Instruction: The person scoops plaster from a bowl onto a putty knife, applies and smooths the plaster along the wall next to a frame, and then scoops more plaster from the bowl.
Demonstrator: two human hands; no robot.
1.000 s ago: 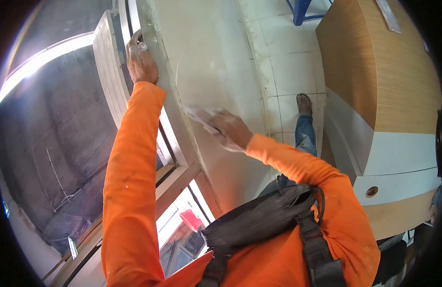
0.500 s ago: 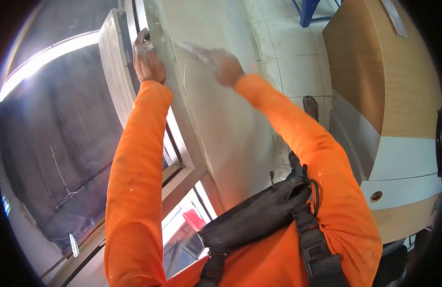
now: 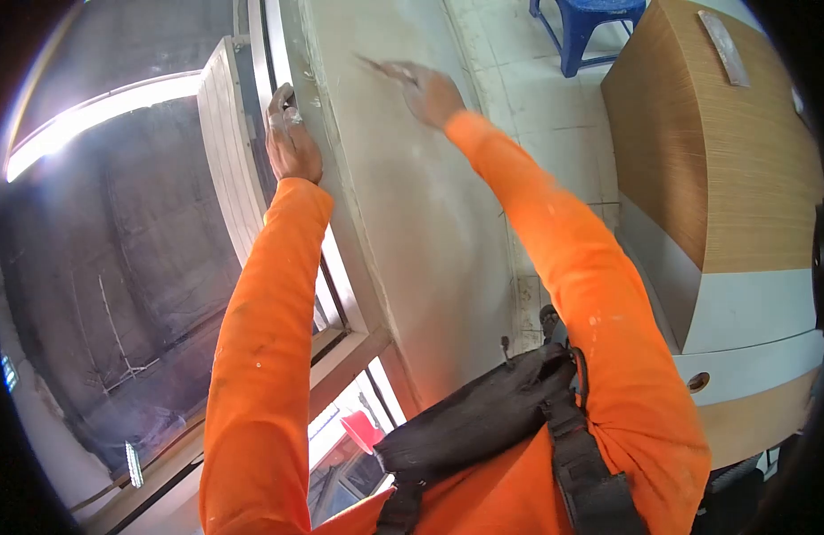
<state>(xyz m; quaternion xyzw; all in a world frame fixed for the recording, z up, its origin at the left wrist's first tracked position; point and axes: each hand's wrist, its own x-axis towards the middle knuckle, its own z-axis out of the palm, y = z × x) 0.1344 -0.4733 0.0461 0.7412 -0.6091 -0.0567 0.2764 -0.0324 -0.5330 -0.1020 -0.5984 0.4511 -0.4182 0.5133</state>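
Note:
My left hand [image 3: 293, 143] is closed against the window frame [image 3: 354, 308], fingers curled at its edge, with whitish smears on them. My right hand [image 3: 430, 94], smeared by motion, is over the grey plastered wall [image 3: 412, 205]. From its fingers a thin, pointed scraper-like tool [image 3: 373, 64] sticks out to the left; its exact kind is blurred. Between the frame and the wall face runs a rough seam [image 3: 363, 223] with whitish traces.
A wooden cabinet [image 3: 657, 134] stands at the right, a flat strip [image 3: 724, 49] lying on its top. Behind it is a blue stool [image 3: 599, 22] on the tiled floor [image 3: 555, 107]. Dark window glass [image 3: 118, 223] fills the left. Below, a red object [image 3: 362, 432] shows through the glass.
My right hand has moved slightly up along the wall with the tool. My left hand keeps its place on the frame, while the whole view has shifted a little.

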